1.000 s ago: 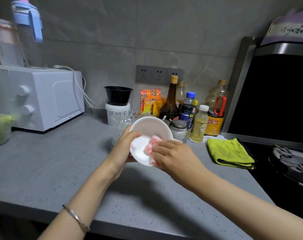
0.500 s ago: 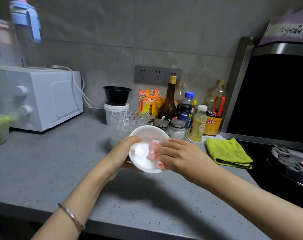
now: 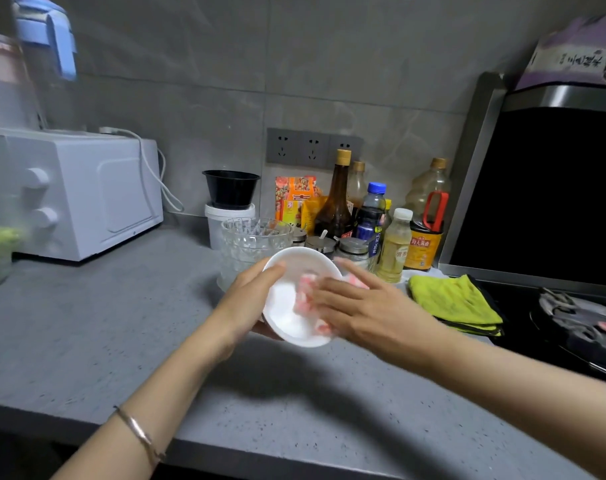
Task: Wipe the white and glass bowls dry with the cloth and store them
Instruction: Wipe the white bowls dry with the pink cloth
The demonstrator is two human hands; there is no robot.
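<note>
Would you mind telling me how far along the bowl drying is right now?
Done: nothing looks stored yet. In hand: the left hand holds the white bowl tilted above the counter while the right hand presses the pink cloth inside it. Left: the glass bowls standing behind, then storing everything.

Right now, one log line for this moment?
step: wipe | left hand: holds white bowl | right hand: presses cloth inside it | glass bowl: on counter behind
</note>
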